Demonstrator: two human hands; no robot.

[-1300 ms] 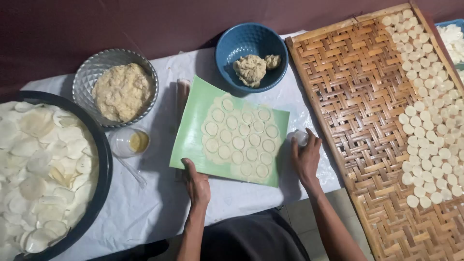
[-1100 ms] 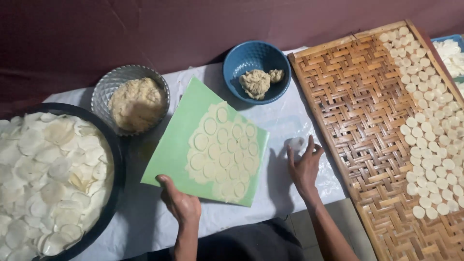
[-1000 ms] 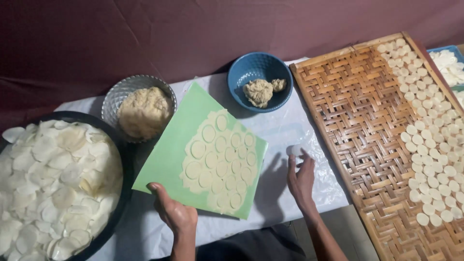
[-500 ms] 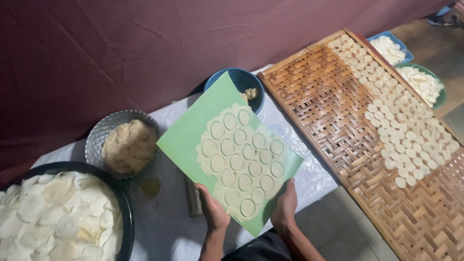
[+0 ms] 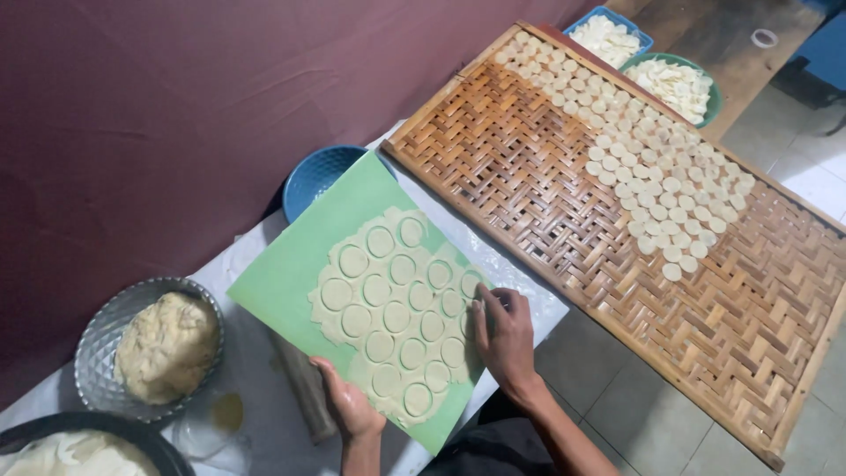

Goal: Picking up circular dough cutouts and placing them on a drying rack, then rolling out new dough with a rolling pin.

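Green sheet (image 5: 291, 273) carrying a flat layer of dough (image 5: 397, 317) scored into round discs, lifted off the table (image 5: 256, 388) and tilted, long axis running from the near edge by the body up toward the blue bowl (image 5: 317, 176).

Left hand (image 5: 348, 405) under the near edge, fingers curled round it, gripping the sheet. Right hand (image 5: 504, 335) on the sheet's right edge, fingers (image 5: 483, 308) spread flat on the dough, pressing rather than closed round anything.

Woven bamboo tray (image 5: 546, 211) lies just to the right of the sheet, right hand the nearer to it. Rows of cut discs (image 5: 661, 176) fill its far part; near part bare weave.

Left of the sheet: metal bowl (image 5: 97, 344) with a lump of dough, a dark rolling pin (image 5: 304, 397) partly beneath the sheet, a dark basin's rim (image 5: 88, 427) at bottom corner.
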